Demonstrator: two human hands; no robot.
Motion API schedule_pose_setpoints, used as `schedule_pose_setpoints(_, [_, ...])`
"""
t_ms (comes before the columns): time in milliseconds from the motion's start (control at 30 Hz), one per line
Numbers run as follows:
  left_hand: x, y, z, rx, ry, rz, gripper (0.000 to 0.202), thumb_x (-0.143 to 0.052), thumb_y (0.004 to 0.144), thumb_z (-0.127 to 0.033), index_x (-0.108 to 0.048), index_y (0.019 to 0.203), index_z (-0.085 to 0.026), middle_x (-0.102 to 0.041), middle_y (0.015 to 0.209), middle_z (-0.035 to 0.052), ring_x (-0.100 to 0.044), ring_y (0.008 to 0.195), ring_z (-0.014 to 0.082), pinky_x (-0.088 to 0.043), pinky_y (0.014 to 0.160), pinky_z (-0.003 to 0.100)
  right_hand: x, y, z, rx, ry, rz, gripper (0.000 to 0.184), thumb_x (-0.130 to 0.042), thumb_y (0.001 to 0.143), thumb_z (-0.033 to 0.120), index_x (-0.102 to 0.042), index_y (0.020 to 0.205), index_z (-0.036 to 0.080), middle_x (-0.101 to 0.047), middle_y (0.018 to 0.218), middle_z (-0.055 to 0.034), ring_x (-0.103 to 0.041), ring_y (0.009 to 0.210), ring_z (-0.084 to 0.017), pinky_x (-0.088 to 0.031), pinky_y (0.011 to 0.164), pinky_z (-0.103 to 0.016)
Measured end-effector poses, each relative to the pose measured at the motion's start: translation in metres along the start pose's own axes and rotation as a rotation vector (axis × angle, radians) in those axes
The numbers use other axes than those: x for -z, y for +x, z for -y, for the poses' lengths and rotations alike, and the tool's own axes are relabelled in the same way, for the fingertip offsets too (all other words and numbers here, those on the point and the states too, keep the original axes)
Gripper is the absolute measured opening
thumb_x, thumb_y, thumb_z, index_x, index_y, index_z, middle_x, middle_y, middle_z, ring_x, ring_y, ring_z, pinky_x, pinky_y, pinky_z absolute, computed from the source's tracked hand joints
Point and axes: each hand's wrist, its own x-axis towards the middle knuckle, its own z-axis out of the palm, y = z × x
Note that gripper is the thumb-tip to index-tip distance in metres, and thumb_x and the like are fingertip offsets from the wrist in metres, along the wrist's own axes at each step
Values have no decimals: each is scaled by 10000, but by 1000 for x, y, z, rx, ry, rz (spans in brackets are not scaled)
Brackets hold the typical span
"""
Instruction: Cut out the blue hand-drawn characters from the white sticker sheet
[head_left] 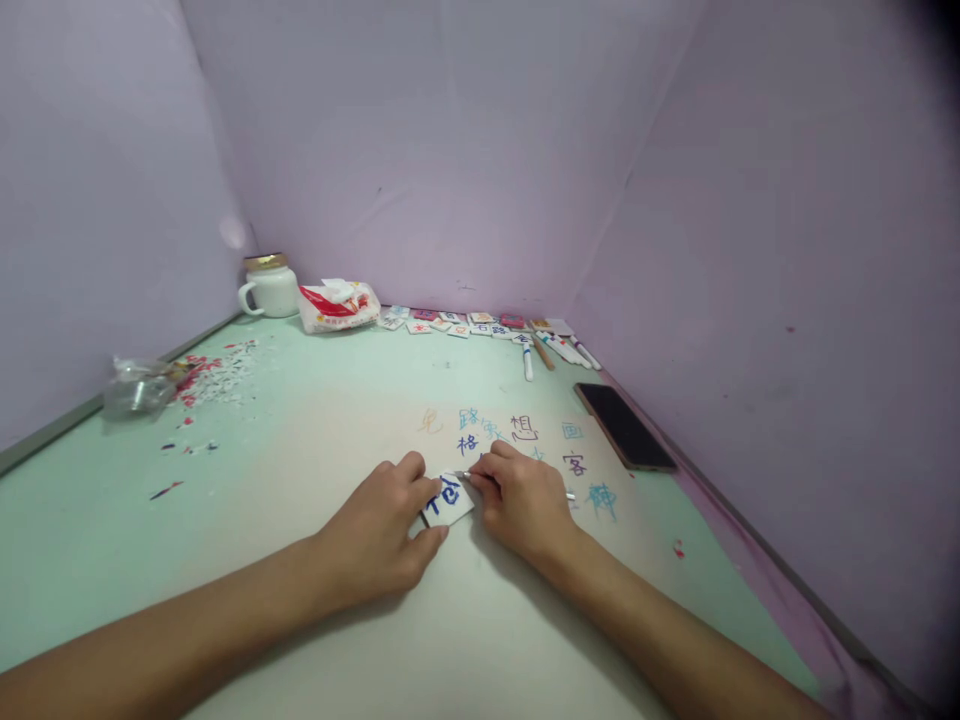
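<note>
A white square block with a dark blue character drawn on it lies tilted on the table. My left hand grips its left side, thumb at the near edge and fingers at the far one. In my right hand is a slim craft knife, pinched close to its silver tip. That tip meets the block's upper right edge. Most of the knife's handle is hidden by the hand; only its end shows at the right.
Handwritten characters mark the tabletop beyond my hands. A phone lies at the right. Along the back stand a lidded mug, a tissue pack, several character blocks and markers. Coloured scraps and a plastic bag lie left.
</note>
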Motion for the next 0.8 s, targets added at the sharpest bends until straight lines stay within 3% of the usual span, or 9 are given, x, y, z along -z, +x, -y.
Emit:
schedule_pose_setpoints(167, [-2,0,-1,16,4,-25,321,-491,867,-327,-686,1036,-136,-558,1012,124,-553,869,262,-478,838,456,-6,10,0,-1,-103,-39,236,-516,931,183,-749,897,206,-719,956,-35,-590,614,-125,-221,544,-312])
schedule_pose_setpoints(367, [-1,0,1,57,25,-20,354,-520,857,-353,-669,1108,-154,-585,1060,124,-547,888,269,-466,873,471,1,4,-7,-58,109,-57,201,-562,910,205,-760,872,211,-711,882,-25,-623,721,-152,-330,605,-278])
schedule_pose_setpoints(533, [3,0,-2,123,31,-43,476,-578,816,-351,-616,1242,-141,-607,1139,130,-565,974,293,-449,923,478,8,-2,-8,-47,155,-39,162,-603,863,198,-760,829,222,-706,842,-11,-595,689,-149,-342,625,-280])
schedule_pose_setpoints(800, [6,1,-3,98,64,-21,362,-557,846,-371,-680,1127,-178,-617,1076,107,-579,928,265,-438,928,471,10,-3,-6,-24,101,6,159,-609,860,199,-757,813,229,-715,858,-9,-598,692,-147,-289,590,-283])
